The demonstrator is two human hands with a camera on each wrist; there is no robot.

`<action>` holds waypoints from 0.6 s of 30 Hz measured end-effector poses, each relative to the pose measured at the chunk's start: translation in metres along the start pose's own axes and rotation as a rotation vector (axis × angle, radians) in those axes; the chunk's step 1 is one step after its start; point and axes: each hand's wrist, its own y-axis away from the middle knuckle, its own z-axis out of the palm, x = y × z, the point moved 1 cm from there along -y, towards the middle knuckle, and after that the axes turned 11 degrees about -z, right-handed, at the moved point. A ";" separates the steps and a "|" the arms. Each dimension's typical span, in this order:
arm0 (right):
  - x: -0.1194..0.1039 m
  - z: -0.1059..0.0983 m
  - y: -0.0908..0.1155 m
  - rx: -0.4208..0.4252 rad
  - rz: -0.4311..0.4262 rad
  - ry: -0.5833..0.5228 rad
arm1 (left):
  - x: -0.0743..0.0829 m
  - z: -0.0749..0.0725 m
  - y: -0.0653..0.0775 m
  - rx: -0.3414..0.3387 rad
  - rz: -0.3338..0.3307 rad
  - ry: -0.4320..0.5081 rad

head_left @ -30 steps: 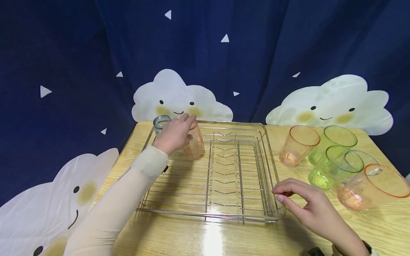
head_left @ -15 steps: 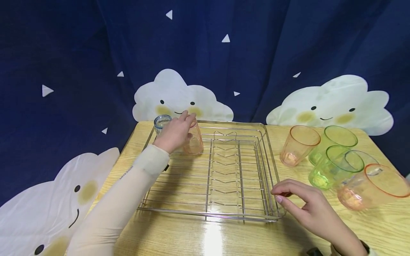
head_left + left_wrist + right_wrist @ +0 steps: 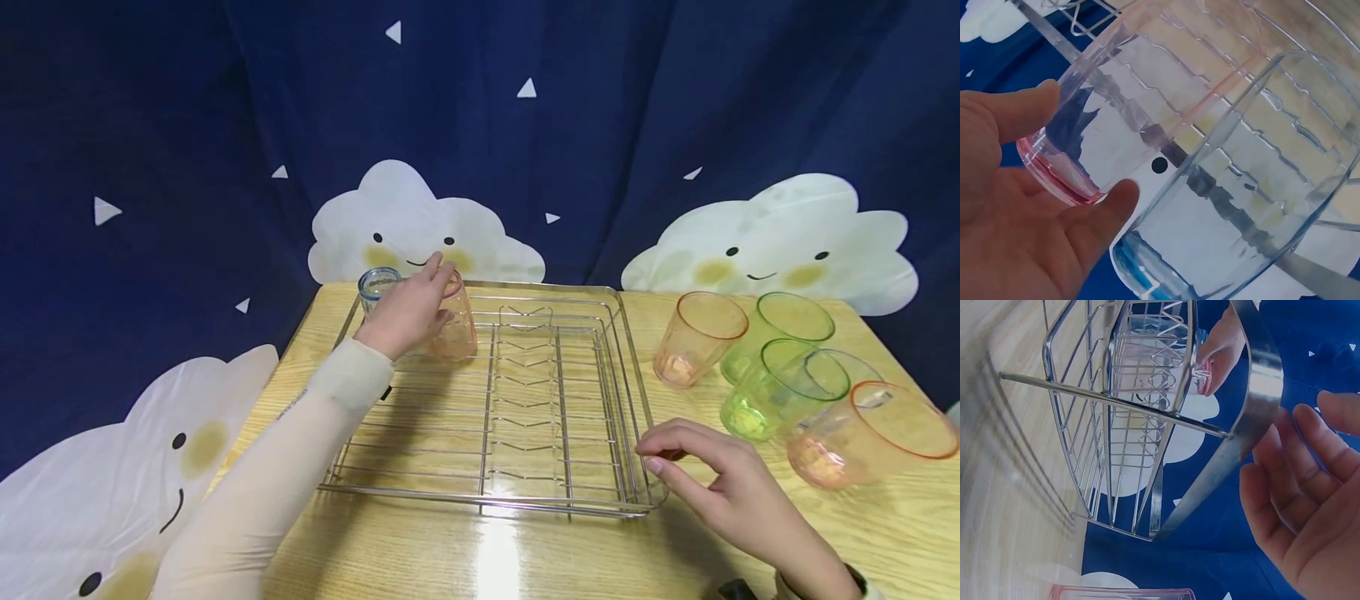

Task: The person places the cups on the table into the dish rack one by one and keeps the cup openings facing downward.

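In the head view, my left hand [image 3: 405, 312] is at the back left of the wire dish rack [image 3: 636, 375]. Its thumb and fingers are around the base of a pink tumbler [image 3: 461, 337], which stands upside down. Close beside it in the left wrist view is a clear tumbler with a blue base [image 3: 1241, 194], also upside down. My right hand [image 3: 727, 483] is at the rack's front right corner, its fingers loosely bent with nothing held. The right wrist view shows its fingertips by the rack's metal rim [image 3: 1263, 387]; contact is hard to tell.
To the right of the rack, several tumblers stand upright on the wooden table [image 3: 405, 558]: an orange one [image 3: 686, 350], green ones [image 3: 753, 408], a pale clear one and a red-rimmed one [image 3: 832, 454]. A dark blue curtain [image 3: 465, 108] with clouds hangs behind.
The pink tumbler has shifted slightly back, away from me, in the rack. My left index finger has lifted a little and the fingers have spread. The right hand stays put.
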 end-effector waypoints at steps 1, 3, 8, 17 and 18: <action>0.000 0.000 0.000 -0.002 0.001 -0.002 | -0.001 0.000 0.001 0.003 -0.001 0.008; -0.001 0.001 0.001 -0.005 0.002 -0.004 | -0.002 -0.001 0.002 0.003 -0.010 0.029; -0.002 0.001 0.001 -0.002 0.009 0.008 | -0.003 -0.007 0.007 0.046 -0.008 0.100; -0.004 0.000 0.001 0.009 -0.005 -0.001 | -0.005 -0.028 0.026 0.304 0.095 0.229; -0.004 0.000 0.001 0.009 -0.002 0.003 | -0.005 -0.030 0.029 0.311 0.107 0.237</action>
